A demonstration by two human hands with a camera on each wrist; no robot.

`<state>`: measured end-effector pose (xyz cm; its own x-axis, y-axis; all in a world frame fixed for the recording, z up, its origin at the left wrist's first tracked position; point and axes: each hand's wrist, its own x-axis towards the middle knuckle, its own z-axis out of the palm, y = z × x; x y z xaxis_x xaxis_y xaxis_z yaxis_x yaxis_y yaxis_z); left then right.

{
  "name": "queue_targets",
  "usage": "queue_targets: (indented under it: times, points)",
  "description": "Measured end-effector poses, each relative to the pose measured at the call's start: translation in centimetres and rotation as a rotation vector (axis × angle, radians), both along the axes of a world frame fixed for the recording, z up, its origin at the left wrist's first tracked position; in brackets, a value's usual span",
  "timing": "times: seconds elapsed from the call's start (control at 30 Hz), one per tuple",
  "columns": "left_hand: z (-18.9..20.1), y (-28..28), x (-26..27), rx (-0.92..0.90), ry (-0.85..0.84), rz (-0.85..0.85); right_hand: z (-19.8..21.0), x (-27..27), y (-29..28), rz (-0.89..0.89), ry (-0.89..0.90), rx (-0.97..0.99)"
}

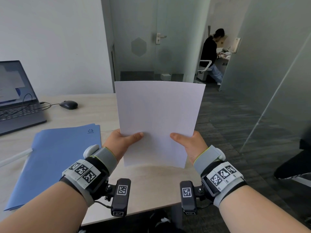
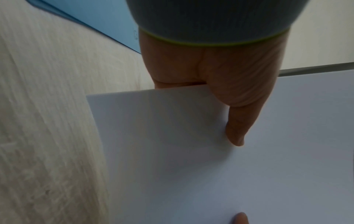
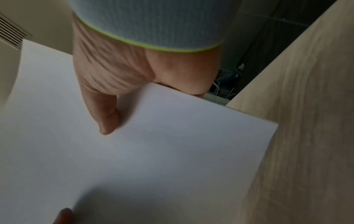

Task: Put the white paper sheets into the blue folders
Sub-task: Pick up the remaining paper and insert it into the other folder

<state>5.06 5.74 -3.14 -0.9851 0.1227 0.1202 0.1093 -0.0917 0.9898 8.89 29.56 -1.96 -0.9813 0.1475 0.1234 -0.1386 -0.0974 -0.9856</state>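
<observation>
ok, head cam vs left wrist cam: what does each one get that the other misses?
Head only: the laptop, the mouse, the right hand gripping the paper, and the full blue folders.
Left wrist only: a close look at the left thumb pressed flat on the sheet, with the hand's other fingers hidden behind it.
Both: the left hand gripping the white paper above the table, beside the folders.

Bare desk surface point(image 1: 94, 113) open between blue folders point(image 1: 55, 158) and mouse point(image 1: 68, 104). Passage to far left blocked by laptop point(image 1: 18, 98) and trailing cable point(image 1: 48, 105). White strip point(image 1: 16, 157) lying against folders' left edge. Desk front, below the raised white paper sheets point(image 1: 158, 121), unobstructed. Open floor right of the desk edge.
</observation>
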Motion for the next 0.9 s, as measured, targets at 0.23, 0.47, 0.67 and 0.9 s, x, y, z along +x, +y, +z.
queue_targets:
  times: [0.23,0.47,0.67,0.9]
  points:
    - [-2.4,-0.4,0.4,-0.181,-0.101,-0.002,-2.0,0.4,-0.1,0.018,-0.085,0.054]
    - [-1.5,-1.6,0.4,-0.173,-0.125,0.146,-2.0,0.1,-1.2,0.079,-0.140,0.084]
    - [-1.3,-6.4,0.1,-0.315,-0.182,0.173,-1.9,-0.7,-4.9,0.154,-0.204,0.231]
    - [-2.4,-16.1,3.1,-0.779,-0.143,0.181,-3.2,-2.6,-10.9,0.153,-0.277,0.282]
